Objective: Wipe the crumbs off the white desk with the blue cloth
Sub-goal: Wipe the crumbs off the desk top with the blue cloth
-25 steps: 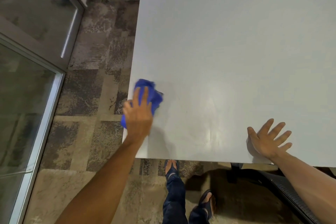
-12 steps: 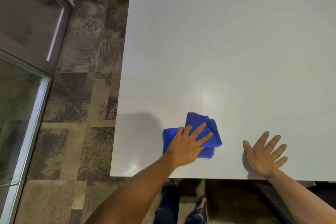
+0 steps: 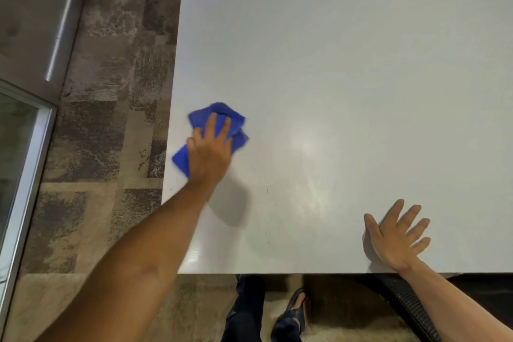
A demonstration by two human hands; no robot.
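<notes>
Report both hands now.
Left hand: open, fingers pressing the crumpled blue cloth on the white desk.
Right hand: open, flat on desk.

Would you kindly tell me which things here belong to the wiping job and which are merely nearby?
Job: crumpled blue cloth; white desk; left hand pressing the cloth; right hand flat on desk.
Nearby: patterned brown carpet; glass door; black chair.

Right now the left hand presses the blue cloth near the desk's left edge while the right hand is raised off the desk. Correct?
Not quite. In the head view the right hand lies flat on the desk, fingers spread. The left hand does press the blue cloth near the left edge.
</notes>
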